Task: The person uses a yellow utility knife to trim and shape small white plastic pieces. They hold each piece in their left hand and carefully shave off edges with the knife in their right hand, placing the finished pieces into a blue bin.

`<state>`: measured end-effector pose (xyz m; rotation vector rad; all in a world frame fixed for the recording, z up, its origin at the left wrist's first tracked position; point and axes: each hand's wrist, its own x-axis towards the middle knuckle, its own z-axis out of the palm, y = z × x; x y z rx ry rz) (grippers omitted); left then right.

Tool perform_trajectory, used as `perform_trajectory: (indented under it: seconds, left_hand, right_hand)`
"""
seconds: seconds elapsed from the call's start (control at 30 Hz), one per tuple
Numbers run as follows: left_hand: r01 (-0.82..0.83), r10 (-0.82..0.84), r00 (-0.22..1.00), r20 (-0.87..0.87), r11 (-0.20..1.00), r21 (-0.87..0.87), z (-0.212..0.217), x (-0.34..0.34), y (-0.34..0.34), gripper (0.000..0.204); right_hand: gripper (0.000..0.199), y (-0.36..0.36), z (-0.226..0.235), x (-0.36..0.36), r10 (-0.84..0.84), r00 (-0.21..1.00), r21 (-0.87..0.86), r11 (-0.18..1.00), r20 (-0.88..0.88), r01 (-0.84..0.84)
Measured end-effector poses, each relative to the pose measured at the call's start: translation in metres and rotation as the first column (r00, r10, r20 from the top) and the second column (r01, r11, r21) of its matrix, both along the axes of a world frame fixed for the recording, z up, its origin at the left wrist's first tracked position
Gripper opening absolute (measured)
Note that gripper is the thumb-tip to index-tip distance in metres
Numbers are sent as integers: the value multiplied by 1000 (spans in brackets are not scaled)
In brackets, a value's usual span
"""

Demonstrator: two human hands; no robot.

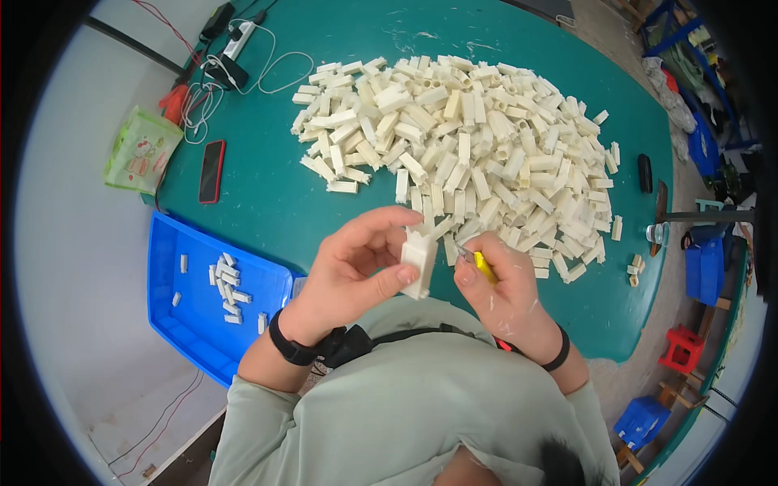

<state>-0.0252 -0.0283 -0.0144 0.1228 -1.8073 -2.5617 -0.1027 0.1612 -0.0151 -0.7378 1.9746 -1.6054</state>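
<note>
Between the thumb and fingers of my left hand (352, 263) is a cream rectangular plastic part (417, 266), held upright with a ragged upper end. My right hand (506, 287) is closed around a yellow utility knife (485, 267). Its metal blade points toward the part, a small distance to its right; whether it touches is hard to tell. Just beyond both hands, a large heap of similar cream plastic parts (486, 146) covers much of the green table (259, 150). Many of them have rough ends, and some show round hollow openings.
At the left, a blue tray (182, 332) holds several small pale parts. A red-edged phone (211, 172), a green plastic bag (142, 150) and a power strip (238, 39) with cables lie behind it. A dark case (645, 173) sits near the right edge; a red stool (682, 348) stands beyond.
</note>
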Motion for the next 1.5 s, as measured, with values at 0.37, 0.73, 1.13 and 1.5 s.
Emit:
perform_trajectory:
  seconds: [0.37, 0.73, 1.13, 1.5]
  left_hand:
    - [-168, 167, 985, -48, 985, -23, 18, 5, 24, 37]
    - [-282, 234, 955, -181, 905, -320, 16, 20, 23, 21]
    - [-459, 301, 865, -401, 796, -394, 18, 13, 42, 23]
    - [-595, 319, 793, -518, 585, -551, 18, 13, 48, 25]
  right_hand:
    - [31, 2, 21, 20, -26, 983, 18, 999, -181, 29]
    - [29, 10, 12, 20, -271, 935, -112, 961, -227, 251]
    - [24, 2, 24, 24, -61, 934, -25, 998, -352, 56]
    - [22, -1, 25, 23, -55, 936, -32, 998, -347, 47]
